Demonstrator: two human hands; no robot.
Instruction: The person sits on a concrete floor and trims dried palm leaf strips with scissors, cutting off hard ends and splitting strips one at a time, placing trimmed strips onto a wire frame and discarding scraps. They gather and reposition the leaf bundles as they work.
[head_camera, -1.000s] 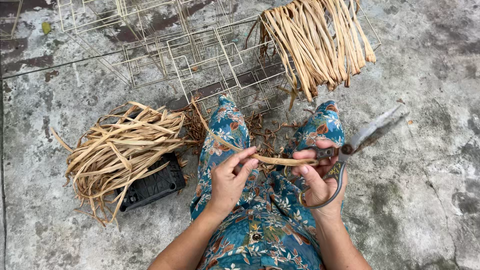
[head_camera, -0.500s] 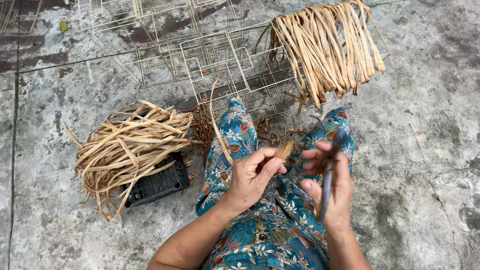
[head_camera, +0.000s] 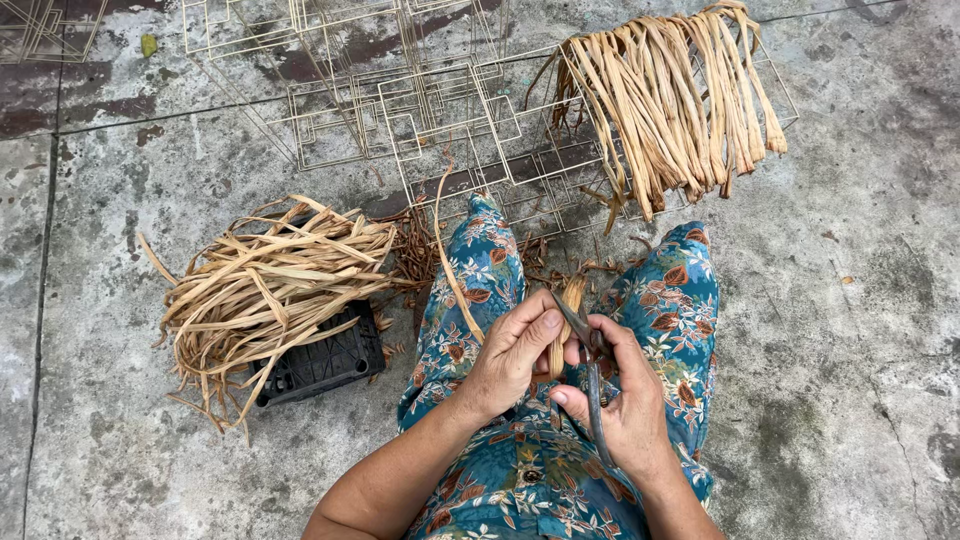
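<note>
**Dried leaf strip pinched over the lap, scissors at its upper end**

The person sits on the concrete floor with legs in blue floral cloth stretched forward. The left hand is clenched around a dried, tan leaf strip, thumb pressed on top and fingers wrapped beneath, so the strip's short end stands out just beyond the thumb tip. A long, thin tail of the same strip arcs away up over the left knee.

The right hand grasps a pair of dark metal scissors, fingers curled round the handles, blades pointing up toward the strip and touching it or just beside it; whether the blades are parted cannot be told.

The strip looks very light, dry and flexible along its length, yet likely brittle at the edges and prone to splitting lengthwise. It probably holds best pinched flat close to the cutting point, as the left hand has it, since a loose end would flop away from the blades.

To the left lies a loose heap of dried strips over a black plastic tray. Ahead, a neater bundle of strips rests on thin wire frames
</note>
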